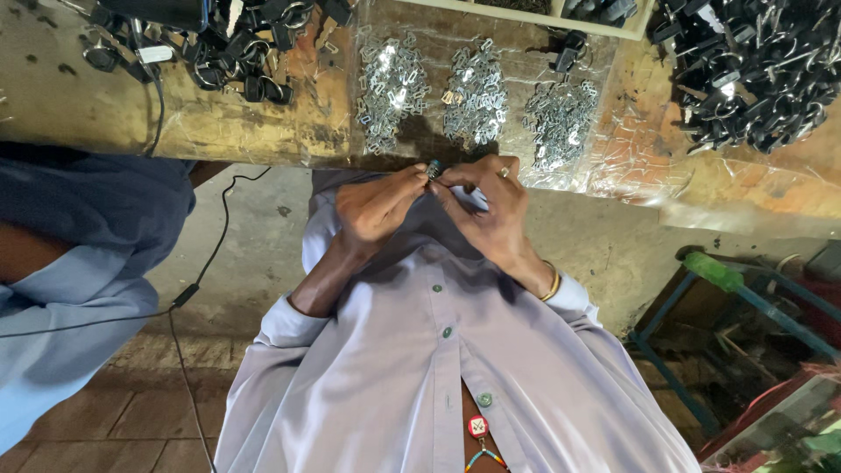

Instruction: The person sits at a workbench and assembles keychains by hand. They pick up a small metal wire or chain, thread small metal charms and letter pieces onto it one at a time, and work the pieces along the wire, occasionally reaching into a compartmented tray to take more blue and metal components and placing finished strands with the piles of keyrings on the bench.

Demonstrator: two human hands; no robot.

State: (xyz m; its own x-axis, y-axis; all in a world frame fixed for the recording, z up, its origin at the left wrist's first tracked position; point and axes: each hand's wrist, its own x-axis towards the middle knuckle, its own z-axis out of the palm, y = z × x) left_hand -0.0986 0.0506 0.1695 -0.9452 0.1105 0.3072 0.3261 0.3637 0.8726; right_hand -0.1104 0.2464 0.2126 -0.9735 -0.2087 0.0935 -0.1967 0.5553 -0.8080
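Note:
My left hand (377, 208) and my right hand (491, 206) meet fingertip to fingertip just in front of the bench edge. Together they pinch a small metal part (434, 168) with a greenish tip. The right hand wears a ring and a gold bangle at the wrist. Both hands are raised above my pale lilac shirt (412, 368). Just beyond the fingers, three heaps of small silvery metal clips (477, 96) lie on a clear plastic sheet on the worn wooden bench (219, 123).
Piles of black parts with metal rings lie at the bench's far left (236, 52) and far right (753, 70). Another person in blue (79, 263) sits at my left, with a thin black cable (184, 293) hanging there. A blue metal frame with a green grip (714, 271) stands at lower right.

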